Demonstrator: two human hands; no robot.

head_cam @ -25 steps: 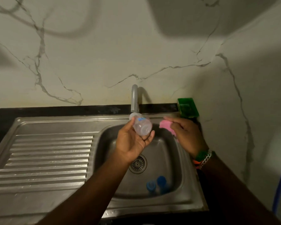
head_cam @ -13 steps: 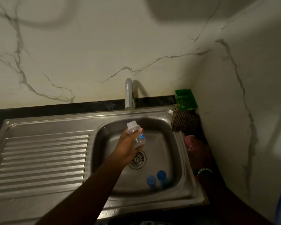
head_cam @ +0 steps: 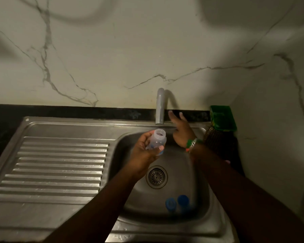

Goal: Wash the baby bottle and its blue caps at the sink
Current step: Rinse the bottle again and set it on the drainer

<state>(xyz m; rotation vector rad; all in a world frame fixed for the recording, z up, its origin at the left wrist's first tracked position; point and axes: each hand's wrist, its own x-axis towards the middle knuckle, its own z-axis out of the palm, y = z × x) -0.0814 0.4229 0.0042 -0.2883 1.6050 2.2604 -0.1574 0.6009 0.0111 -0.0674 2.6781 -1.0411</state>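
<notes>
The left hand grips the clear baby bottle, its open mouth tilted toward the tap. The right hand reaches beside the tap with straight fingers. 2 blue caps lie in the sink.

The wall is off-white marble with thin grey veins, and a black strip runs along its foot above the dull steel sink, whose drainboard is ribbed. The bottle is clear with blue markings, two caps in the basin are blue, and the tap is grey. A green tray sits above a brown woven scrubber, and the wristband shows green, white and orange.
</notes>
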